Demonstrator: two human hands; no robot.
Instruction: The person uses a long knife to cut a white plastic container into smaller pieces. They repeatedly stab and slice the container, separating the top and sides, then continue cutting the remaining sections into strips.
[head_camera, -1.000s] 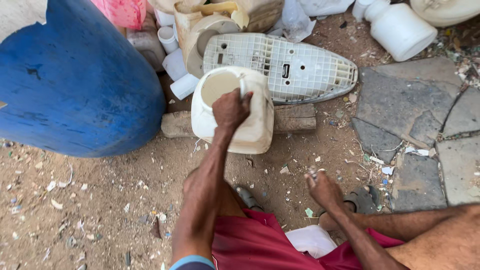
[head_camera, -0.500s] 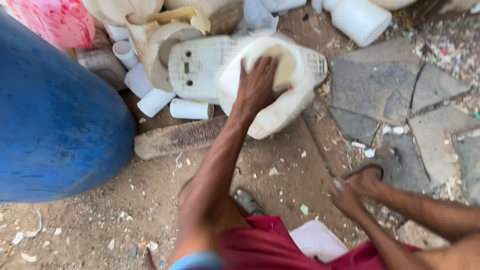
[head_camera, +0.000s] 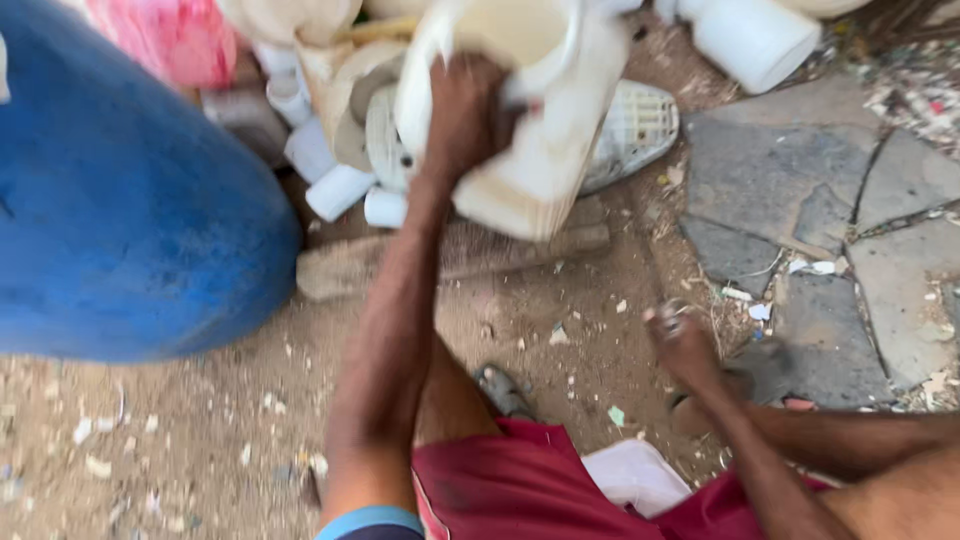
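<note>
Left hand (head_camera: 468, 110) wrapped tight around the white plastic jug (head_camera: 540, 120), lifted and tipped just right of the big blue barrel (head_camera: 120, 200). Under the jug, a white grid panel (head_camera: 635, 125) and short white tubes (head_camera: 340, 190), close beside the barrel. Right hand (head_camera: 682, 340) far right of the barrel, low over the dirt, fingers curled; too blurry to tell whether holding anything.
</note>
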